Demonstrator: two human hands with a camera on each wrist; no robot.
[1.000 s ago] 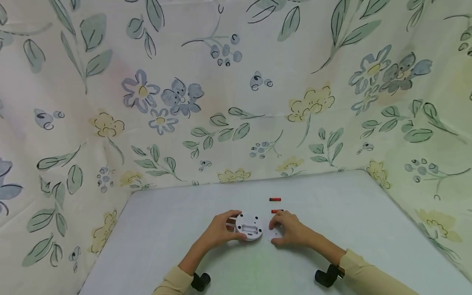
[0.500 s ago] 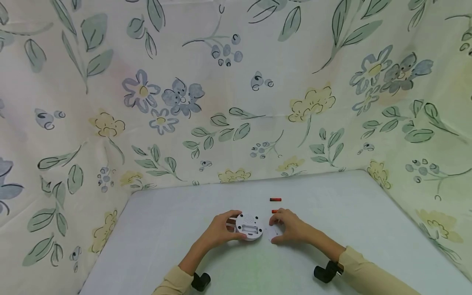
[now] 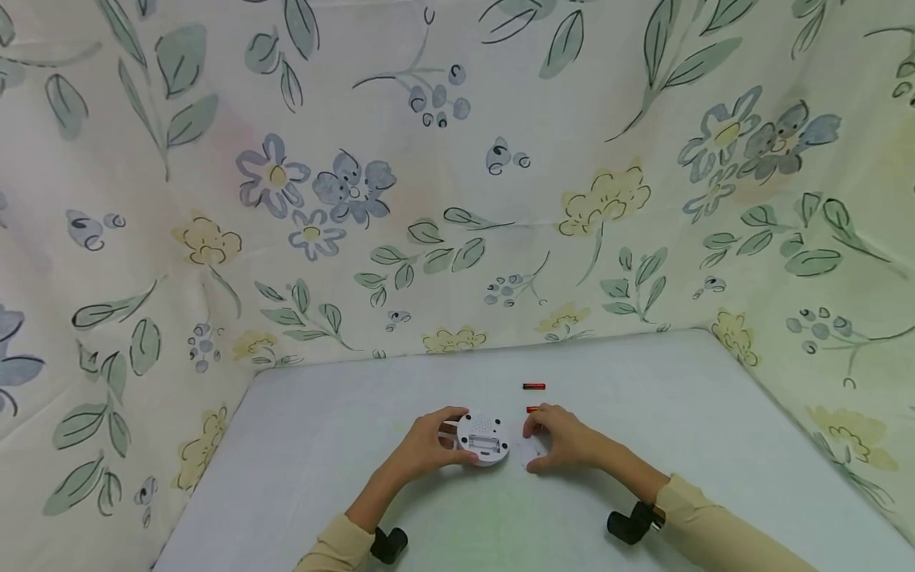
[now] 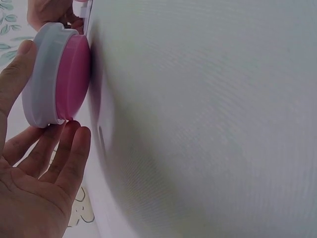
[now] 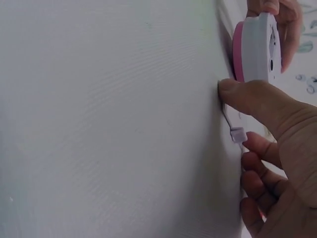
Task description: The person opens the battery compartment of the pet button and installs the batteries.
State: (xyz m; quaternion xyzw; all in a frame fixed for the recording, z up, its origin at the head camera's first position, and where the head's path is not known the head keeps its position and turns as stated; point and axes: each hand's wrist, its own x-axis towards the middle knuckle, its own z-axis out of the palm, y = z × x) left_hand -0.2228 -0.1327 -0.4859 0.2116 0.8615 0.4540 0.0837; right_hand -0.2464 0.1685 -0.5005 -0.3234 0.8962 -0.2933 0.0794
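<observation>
My left hand [image 3: 431, 442] grips a round white device [image 3: 483, 439] by its rim, thumb on the near side and fingers on the far side. Its underside faces up, showing small dark feet and an uncovered battery compartment without batteries. The left wrist view reveals a pink face [image 4: 73, 77] turned toward the table. Just right of the device, my right hand [image 3: 561, 442] holds a thin white battery cover [image 3: 530, 451] between thumb and fingers, low at the table. A small clip tab [image 5: 238, 135] sticks out from the cover in the right wrist view.
Two red batteries lie beyond the right hand: the farther battery [image 3: 534, 386] in full view, the nearer battery [image 3: 532, 410] partly hidden by the fingers. A white cloth covers the table [image 3: 343, 413]. Floral fabric [image 3: 443, 175] hangs behind and at both sides.
The right wrist has shifted slightly up and left, its fingers staying around the battery cover. The left hand and the round device stay in place.
</observation>
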